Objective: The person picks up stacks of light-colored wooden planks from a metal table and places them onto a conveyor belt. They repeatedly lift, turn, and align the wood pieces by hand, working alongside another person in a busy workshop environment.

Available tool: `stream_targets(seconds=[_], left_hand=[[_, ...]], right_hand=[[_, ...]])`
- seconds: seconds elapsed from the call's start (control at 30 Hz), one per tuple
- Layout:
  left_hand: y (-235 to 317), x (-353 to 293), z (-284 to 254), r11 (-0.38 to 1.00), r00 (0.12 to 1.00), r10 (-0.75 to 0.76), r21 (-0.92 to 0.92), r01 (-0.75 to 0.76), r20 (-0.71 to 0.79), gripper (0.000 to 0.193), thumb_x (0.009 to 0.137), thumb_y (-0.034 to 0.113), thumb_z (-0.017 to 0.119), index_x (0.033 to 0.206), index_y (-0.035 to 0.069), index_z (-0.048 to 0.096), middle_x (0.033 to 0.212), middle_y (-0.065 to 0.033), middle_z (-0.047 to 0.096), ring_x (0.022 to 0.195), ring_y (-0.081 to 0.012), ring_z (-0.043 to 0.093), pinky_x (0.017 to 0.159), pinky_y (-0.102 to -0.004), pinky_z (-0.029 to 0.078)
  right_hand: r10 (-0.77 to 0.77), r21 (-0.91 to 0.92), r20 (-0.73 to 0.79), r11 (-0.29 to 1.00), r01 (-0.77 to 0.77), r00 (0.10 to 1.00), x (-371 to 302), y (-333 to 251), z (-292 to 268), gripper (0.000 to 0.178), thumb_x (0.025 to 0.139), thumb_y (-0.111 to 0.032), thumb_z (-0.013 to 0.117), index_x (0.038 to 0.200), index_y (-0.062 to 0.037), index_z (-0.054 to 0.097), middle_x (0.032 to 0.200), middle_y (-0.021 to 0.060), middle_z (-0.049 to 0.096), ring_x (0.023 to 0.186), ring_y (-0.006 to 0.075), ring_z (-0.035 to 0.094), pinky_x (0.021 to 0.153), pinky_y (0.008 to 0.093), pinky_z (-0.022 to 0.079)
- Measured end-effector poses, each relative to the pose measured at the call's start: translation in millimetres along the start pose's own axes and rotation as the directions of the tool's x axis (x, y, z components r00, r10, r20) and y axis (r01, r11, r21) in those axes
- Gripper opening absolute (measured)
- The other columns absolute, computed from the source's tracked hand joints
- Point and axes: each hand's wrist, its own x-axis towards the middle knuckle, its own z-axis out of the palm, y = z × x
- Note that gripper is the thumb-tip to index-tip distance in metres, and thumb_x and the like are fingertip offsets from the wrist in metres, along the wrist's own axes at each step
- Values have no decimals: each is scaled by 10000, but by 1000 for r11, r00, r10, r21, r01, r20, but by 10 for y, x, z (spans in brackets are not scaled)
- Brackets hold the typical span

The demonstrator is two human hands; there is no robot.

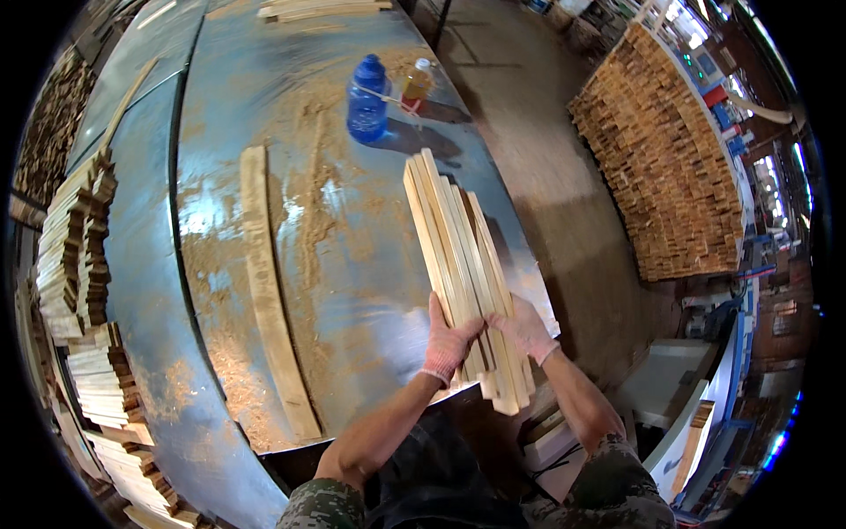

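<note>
A bundle of pale wooden strips (458, 256) lies lengthwise at the right side of the metal table (352, 264), its near ends sticking out past the table's front edge. My left hand (450, 339), in a pinkish glove, is closed around the bundle's left side. On the right side my right hand (523, 329), gloved alike, grips the same strips. Both thumbs rest on top, close together; the fingers underneath are hidden. The strips' far ends are uneven, some reaching further than others.
One long flat board (269, 291) lies left of the bundle amid sawdust. A blue bottle (367, 110) and a smaller bottle with a red label (416, 85) stand beyond. Stacked strips (75, 247) line the left. A large wood stack (661, 159) stands right, across the floor.
</note>
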Motion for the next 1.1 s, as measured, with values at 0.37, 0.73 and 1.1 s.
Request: stream_targets(seconds=[0.37,0.73,1.1], left_hand=[[-172,679,250,541,987,-156,838,65,25,1209,853,463,854,1680,-63,145,1538,-365,531,1440,-462,545,1212,-484,443],[-36,-273,-1015,640,986,-152,767,42,73,793,957,557,668,1516,1,579,1479,-294,628,1414,-409,577,1174,-471,449],[-172,-4136,-4687,956,491,164,261,135,-855,570,991,420,712,1384,9,670,1275,-154,717,1136,-261,690,974,-381,557]], right_hand=[[-359,-597,-493,802,-8,792,1489,487,32,740,1082,-500,544,1639,-33,404,1603,292,503,1452,462,512,1211,522,407],[-9,-623,-394,738,-260,919,1518,304,-196,837,1116,-523,505,1681,50,271,1717,284,356,1584,424,360,1289,429,313],[-339,-256,471,831,493,815,675,-1372,3381,648,1081,-189,636,1640,43,406,1571,196,559,1428,274,526,1203,367,386]])
